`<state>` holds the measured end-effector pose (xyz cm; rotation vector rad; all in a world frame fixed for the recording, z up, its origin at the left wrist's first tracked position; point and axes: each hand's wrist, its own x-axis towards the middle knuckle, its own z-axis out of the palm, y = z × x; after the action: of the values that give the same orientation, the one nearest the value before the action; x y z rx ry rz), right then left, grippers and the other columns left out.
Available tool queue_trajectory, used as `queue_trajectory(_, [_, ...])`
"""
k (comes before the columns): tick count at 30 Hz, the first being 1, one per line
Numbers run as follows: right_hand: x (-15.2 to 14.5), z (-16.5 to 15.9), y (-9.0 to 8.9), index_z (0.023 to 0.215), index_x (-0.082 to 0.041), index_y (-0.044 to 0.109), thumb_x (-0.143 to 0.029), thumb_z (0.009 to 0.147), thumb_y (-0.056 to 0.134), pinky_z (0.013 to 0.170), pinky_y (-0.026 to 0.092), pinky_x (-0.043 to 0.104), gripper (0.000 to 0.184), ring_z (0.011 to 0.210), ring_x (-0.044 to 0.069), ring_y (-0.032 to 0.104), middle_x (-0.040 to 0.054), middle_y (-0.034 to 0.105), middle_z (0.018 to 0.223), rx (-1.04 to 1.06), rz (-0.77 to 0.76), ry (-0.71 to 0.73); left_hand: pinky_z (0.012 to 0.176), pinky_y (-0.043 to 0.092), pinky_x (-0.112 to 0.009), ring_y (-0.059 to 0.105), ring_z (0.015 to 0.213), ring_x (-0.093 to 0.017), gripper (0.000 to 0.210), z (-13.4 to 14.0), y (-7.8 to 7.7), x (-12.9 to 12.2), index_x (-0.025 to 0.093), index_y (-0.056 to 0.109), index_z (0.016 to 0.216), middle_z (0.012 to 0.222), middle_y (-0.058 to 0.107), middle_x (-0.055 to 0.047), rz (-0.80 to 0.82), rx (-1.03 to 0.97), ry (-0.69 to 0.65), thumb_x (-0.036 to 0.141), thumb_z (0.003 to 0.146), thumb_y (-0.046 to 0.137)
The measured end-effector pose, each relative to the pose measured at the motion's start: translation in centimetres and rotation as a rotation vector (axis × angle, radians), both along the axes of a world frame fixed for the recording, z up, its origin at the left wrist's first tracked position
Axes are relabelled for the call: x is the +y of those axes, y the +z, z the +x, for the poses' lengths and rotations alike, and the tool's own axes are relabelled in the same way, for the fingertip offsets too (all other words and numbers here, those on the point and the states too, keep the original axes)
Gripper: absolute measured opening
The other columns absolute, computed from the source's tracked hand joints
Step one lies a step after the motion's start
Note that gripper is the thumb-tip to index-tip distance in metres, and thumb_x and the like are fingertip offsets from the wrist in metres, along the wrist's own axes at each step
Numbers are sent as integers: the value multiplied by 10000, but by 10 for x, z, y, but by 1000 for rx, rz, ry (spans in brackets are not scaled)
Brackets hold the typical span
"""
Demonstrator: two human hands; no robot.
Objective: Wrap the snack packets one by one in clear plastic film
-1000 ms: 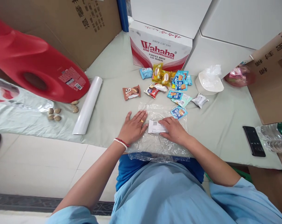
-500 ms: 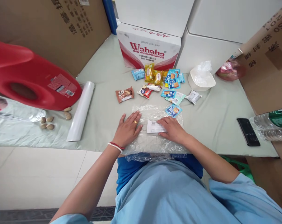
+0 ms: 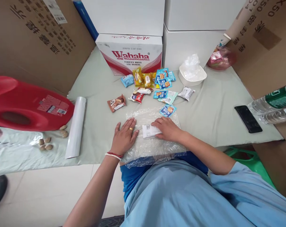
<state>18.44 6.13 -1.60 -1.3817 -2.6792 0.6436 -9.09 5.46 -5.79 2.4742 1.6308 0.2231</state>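
From my head, the camera faces forward and down, close above my shirt (image 3: 166, 195), taking in the table (image 3: 211, 116) and the Wahaha box (image 3: 133, 56) beyond.

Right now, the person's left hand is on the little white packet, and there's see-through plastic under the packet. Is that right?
Not quite: the head view shows the right hand on the little white packet, not the left. The see-through plastic is under the packet, as you said.
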Motion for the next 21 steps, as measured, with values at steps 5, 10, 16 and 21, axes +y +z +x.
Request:
queue_trajectory(5, [-9, 39, 2, 1483, -173, 560, -498, 973, 726, 1150, 412, 559, 627, 1371, 370, 518, 208, 558, 1518, 215, 136, 1, 1294, 272, -626, 349, 1601, -344, 625, -13, 11, -18, 255, 323, 1670, 1721, 373, -157, 198, -116, 43, 432, 1081, 433])
queue_trajectory(10, [-65, 99, 13, 1401, -207, 611, -493, 1022, 654, 987, 545, 482, 477, 1147, 302, 633, 160, 699, 1234, 399, 198, 48, 1279, 381, -532, 413, 1570, -311, 794, -40, 30, -74, 296, 224, 1698, 1688, 435, -142, 151, -254, -359, 507, 1031, 600])
queue_trajectory(16, [-125, 117, -24, 1420, -240, 637, -320, 1029, 646, 1131, 510, 542, 399, 1319, 298, 603, 144, 695, 1376, 252, 173, 138, 1272, 401, -517, 486, 1526, -296, 470, -62, 5, -111, 281, 542, 1522, 1658, 481, -143, 137, -117, -428, 325, 1056, 587])
queue_trajectory(21, [-107, 106, -22, 1132, -238, 724, -216, 1063, 547, 888, 582, 411, 191, 964, 224, 692, 83, 780, 1035, 469, 116, -14, 1189, 510, -440, 650, 1360, -228, 259, -62, 12, -95, 264, 705, 1244, 1406, 724, -70, 30, -333, -292, 203, 1048, 548])
